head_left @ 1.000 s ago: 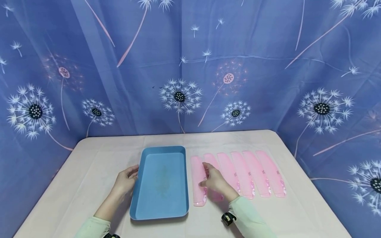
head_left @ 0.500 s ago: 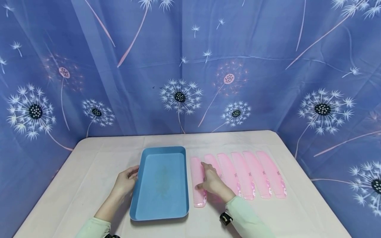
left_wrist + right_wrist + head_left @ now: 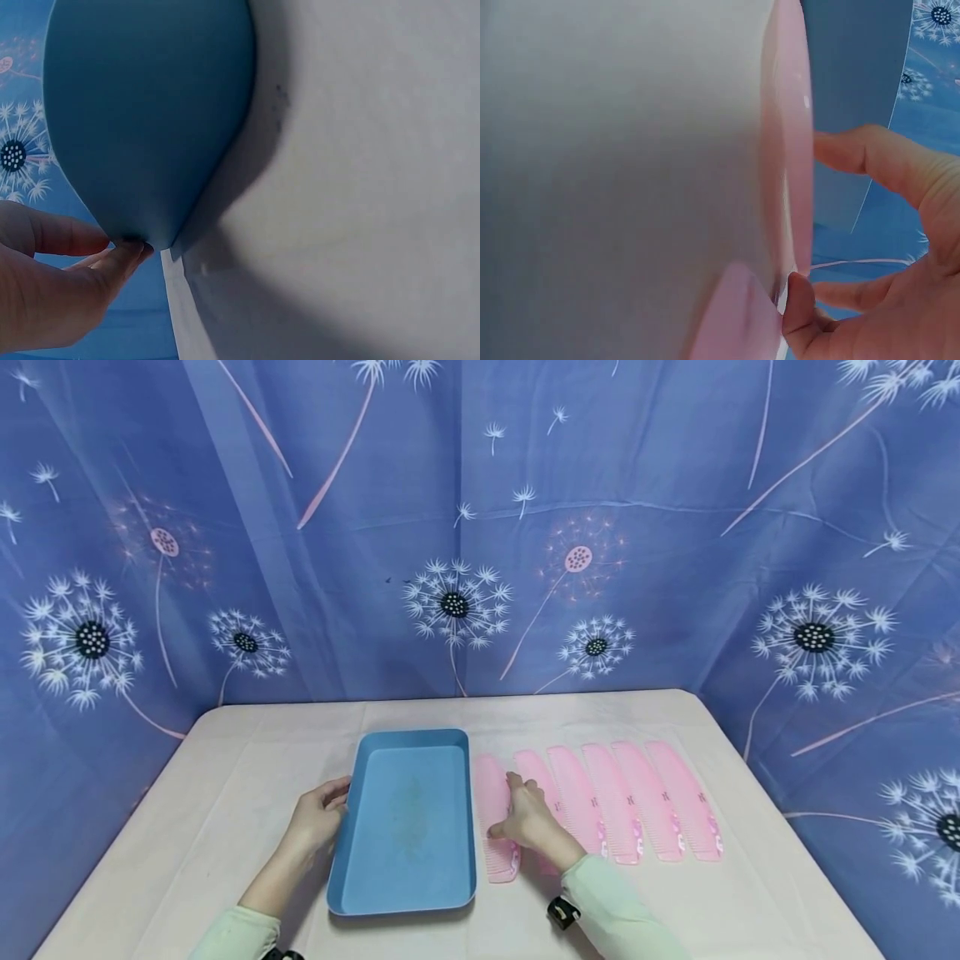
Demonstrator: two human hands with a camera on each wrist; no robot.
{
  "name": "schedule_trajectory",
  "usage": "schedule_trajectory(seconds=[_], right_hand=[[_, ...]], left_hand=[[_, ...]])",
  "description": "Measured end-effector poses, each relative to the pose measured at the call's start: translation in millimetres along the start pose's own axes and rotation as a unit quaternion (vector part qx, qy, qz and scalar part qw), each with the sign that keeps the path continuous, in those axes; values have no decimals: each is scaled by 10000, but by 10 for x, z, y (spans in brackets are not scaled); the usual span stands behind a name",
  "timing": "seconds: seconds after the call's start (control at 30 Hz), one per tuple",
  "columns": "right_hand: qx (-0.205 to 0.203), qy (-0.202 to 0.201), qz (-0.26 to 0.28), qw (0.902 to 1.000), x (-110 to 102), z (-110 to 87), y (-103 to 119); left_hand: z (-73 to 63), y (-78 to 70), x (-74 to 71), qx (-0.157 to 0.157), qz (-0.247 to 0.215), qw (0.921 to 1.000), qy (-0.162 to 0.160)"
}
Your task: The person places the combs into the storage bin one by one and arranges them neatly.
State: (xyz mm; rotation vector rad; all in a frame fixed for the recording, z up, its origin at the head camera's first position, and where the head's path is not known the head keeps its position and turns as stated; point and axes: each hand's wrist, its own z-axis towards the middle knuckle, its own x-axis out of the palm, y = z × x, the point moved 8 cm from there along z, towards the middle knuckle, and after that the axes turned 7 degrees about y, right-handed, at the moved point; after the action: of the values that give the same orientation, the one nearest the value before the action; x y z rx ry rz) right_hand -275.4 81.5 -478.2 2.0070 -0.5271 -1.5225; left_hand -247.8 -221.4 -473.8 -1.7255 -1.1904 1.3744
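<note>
Pinching curved pink comb (image 3: 492,797): right grip (image 3: 532,817); left grip (image 3: 318,817) touches smooth tray (image 3: 408,860), hold unclear.

On your desk (image 3: 213,810), the tray (image 3: 405,818) is left of six combs (image 3: 613,802)
The combs lie side by side, the leftmost comb (image 3: 491,789) just beside the tray. Of your two hands, the left hand (image 3: 318,817) is at the tray's left wall, the right hand (image 3: 534,817) at the leftmost comb. A curtain (image 3: 337,577) hangs behind the desk and along both sides.
</note>
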Motion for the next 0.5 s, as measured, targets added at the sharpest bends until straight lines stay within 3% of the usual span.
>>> schedule_trajectory(seconds=[0.5], right_hand=[[-278,99,558,9980,-48,-25,-31]], left_hand=[[0,-3,6,-81,-47,9999,-57]])
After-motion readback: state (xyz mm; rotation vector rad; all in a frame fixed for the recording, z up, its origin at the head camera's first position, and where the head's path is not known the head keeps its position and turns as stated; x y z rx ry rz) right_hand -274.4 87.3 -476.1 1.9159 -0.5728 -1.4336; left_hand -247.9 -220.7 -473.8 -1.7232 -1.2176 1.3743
